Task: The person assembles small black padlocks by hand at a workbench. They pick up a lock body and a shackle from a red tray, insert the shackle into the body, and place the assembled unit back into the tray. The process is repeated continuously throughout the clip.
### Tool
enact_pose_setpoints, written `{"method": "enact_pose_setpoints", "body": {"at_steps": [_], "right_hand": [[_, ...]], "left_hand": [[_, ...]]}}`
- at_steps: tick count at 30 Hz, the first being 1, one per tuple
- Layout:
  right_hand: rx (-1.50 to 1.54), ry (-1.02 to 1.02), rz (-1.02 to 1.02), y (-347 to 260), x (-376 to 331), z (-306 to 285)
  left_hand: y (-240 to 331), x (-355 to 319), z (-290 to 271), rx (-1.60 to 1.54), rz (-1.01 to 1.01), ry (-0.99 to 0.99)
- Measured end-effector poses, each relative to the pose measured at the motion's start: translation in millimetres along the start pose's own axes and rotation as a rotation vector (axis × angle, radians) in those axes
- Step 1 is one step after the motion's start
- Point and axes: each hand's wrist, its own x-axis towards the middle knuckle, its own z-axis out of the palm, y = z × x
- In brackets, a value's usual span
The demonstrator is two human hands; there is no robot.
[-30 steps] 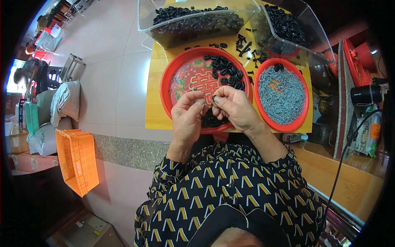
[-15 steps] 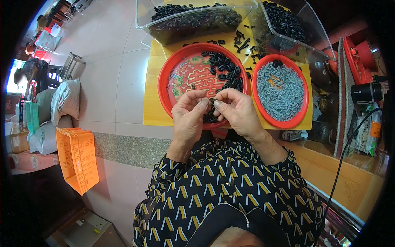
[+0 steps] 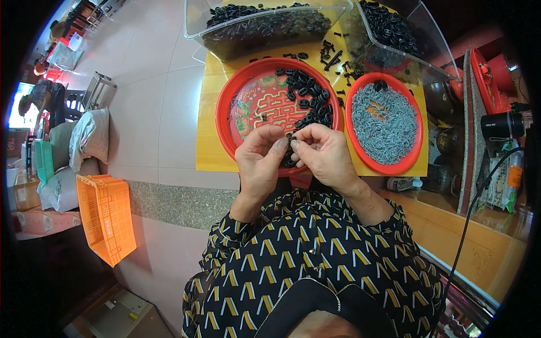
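Note:
My left hand (image 3: 261, 156) and my right hand (image 3: 324, 151) meet over the near rim of a round red tray (image 3: 224, 121) with a patterned floor. Thumb and fingers of both are pinched on a small dark piece (image 3: 289, 137) between them; its exact shape is mostly covered by the fingertips. Black oval plastic parts (image 3: 307, 93) with holes lie heaped along the tray's right side, some just under my hands. To the right, a smaller red tray (image 3: 419, 135) holds a spread of small silvery screws (image 3: 386, 132) and a dark piece near its far edge.
Two clear plastic bins (image 3: 270, 28) (image 3: 417, 53) full of black parts stand at the back of the yellow table (image 3: 207, 152). Loose black pieces (image 3: 333, 59) lie between bins and trays. An orange crate (image 3: 107, 219) is on the floor at left; a black cable (image 3: 470, 208) hangs at right.
Both hands stay together at the near side of the tray, with only slight finger movement around the small dark piece. The trays and bins look the same.

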Motion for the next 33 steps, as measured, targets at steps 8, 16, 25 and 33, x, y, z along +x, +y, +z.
{"method": "enact_pose_setpoints", "body": {"at_steps": [8, 16, 25, 33], "right_hand": [[-0.009, 0.047, -0.068, 5, 2, 1], [0.173, -0.021, -0.045, 11, 11, -12], [0.381, -0.143, 0.107, 19, 8, -45], [0.375, -0.114, 0.108, 18, 3, -48]], "left_hand": [[4, 1, 9, 0.412, 0.202, -0.010], [-1, 6, 9, 0.123, -0.040, -0.016], [10, 20, -13, 0.411, -0.030, -0.034], [10, 92, 8, 1.360, 0.733, -0.421]]}}
